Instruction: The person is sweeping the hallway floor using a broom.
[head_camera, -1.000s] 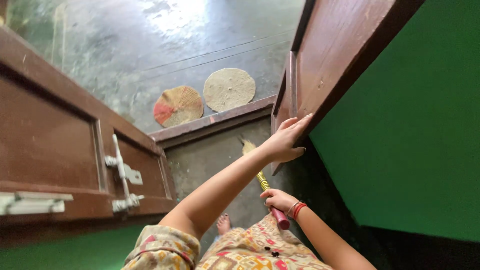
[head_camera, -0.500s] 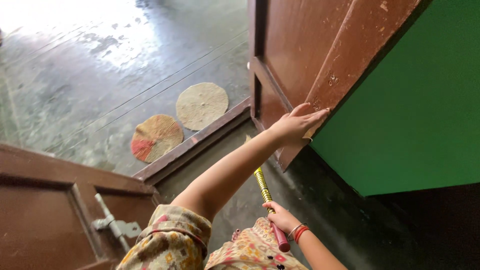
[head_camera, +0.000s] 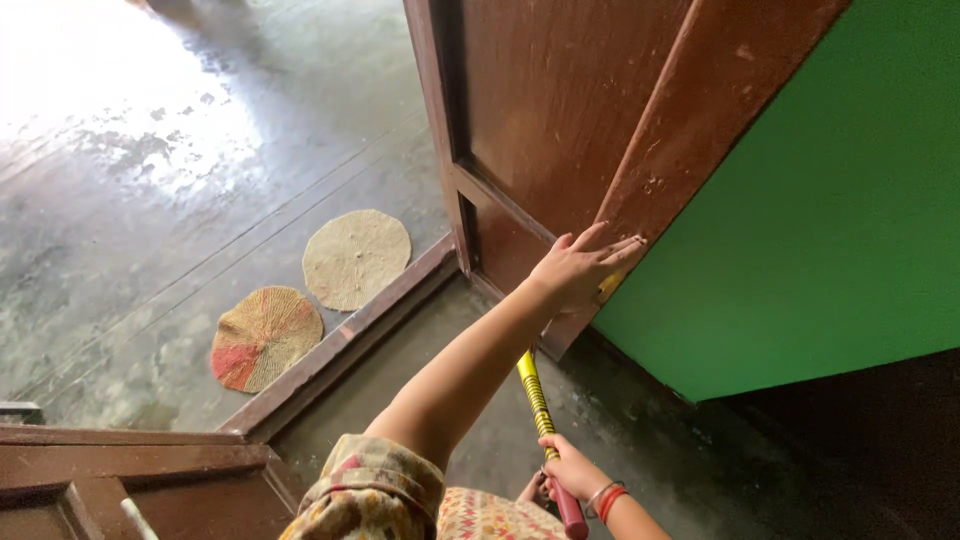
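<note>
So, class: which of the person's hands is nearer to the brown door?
The left hand: it rests flat on the door's edge. The right hand is lower, apart from the door, gripping the broom handle.

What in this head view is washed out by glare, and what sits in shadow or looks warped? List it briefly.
Head view: strong glare whitens the wet grey floor at upper left; the lower right corner beneath the green wall falls into deep shadow; the brown door leans and fans outward, a wide-angle distortion; the left hand on the door edge and the right hand gripping the broom handle are evenly lit and fairly sharp.
</note>
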